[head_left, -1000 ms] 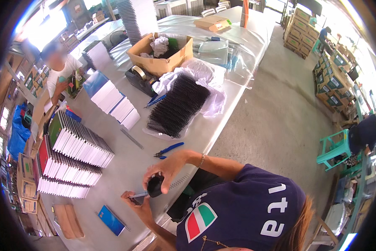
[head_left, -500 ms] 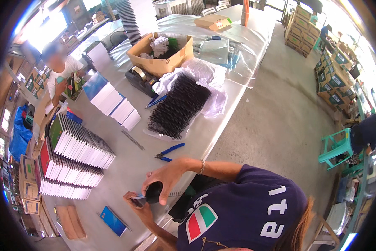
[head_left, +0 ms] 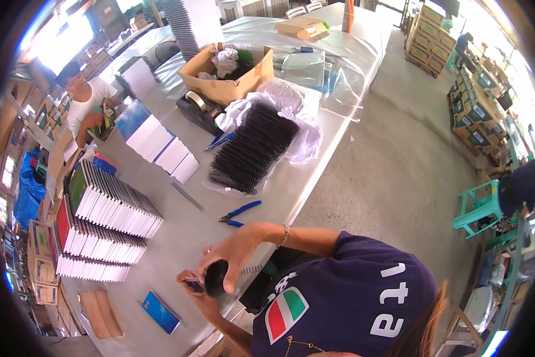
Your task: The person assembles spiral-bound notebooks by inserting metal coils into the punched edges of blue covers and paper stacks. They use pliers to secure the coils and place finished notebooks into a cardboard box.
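Note:
My right hand [head_left: 234, 256] curves round a black rounded object [head_left: 216, 278], whose kind I cannot make out. Close beside it, my left hand [head_left: 197, 288] is closed on what looks like a thin notebook, mostly hidden by the hands and the black object. A loose end of spiral coil [head_left: 252, 269] sticks out past my right hand, toward my body. Blue-handled cutting pliers [head_left: 240, 212] lie just beyond my right hand. Left of my hands, a small blue spiral notebook [head_left: 161, 312] lies flat, coil ends jutting out.
Stacks of spiral notebooks [head_left: 109, 220] stand at left. Beyond are unbound blocks [head_left: 157, 146], a single coil [head_left: 187, 196], a pile of black coils [head_left: 255, 146], a tape dispenser [head_left: 199, 113] and a cardboard box [head_left: 228, 77]. A brown folded piece [head_left: 100, 315] lies near. Another person [head_left: 89, 104] handles a booklet across the table.
My hands keep nearly the same place; the black object has shifted slightly left and now covers the thin edge between them. The person across has lowered a hand toward the booklet.

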The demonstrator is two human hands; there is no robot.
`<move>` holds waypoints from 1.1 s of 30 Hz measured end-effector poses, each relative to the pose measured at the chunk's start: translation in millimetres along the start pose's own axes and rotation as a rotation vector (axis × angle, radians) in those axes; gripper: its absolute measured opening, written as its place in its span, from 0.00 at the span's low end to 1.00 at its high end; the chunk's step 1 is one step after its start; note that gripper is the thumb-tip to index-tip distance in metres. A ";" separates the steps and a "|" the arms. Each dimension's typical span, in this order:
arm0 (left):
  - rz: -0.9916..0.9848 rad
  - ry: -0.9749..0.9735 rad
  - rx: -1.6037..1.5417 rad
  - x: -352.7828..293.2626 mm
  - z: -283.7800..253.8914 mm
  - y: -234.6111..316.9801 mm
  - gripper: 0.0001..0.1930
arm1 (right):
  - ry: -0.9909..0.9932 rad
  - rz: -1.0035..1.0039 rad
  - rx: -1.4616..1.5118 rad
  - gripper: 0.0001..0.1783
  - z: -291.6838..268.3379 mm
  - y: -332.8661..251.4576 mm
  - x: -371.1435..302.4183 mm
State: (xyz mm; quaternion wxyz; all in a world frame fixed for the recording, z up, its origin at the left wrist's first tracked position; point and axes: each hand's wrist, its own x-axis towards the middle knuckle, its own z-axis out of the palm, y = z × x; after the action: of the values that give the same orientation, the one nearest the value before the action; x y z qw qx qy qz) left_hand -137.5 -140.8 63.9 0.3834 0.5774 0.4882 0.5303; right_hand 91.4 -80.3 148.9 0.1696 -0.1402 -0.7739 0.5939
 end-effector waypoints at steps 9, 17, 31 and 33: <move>-0.034 0.188 -0.171 0.4 -4.8 -44.9 0.34 | 0.146 0.066 0.060 0.47 6.1 27.8 21.5; -0.013 -0.077 -0.231 4.7 -8.5 -30.8 0.42 | 0.073 0.066 -0.172 0.41 9.3 -9.1 10.5; -0.105 -0.022 -0.161 7.8 -9.8 -7.4 0.26 | 0.100 0.099 0.312 0.58 -18.1 25.2 35.5; -0.117 -0.016 -0.216 6.6 -11.3 -6.8 0.23 | 0.119 0.034 0.496 0.59 -22.8 20.0 25.9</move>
State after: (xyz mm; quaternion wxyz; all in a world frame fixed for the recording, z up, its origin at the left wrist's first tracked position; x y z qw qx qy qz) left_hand -149.9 -133.8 60.6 0.4776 0.5074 0.4580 0.5520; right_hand 78.1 -44.5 137.5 0.2342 -0.1421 -0.5906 0.7590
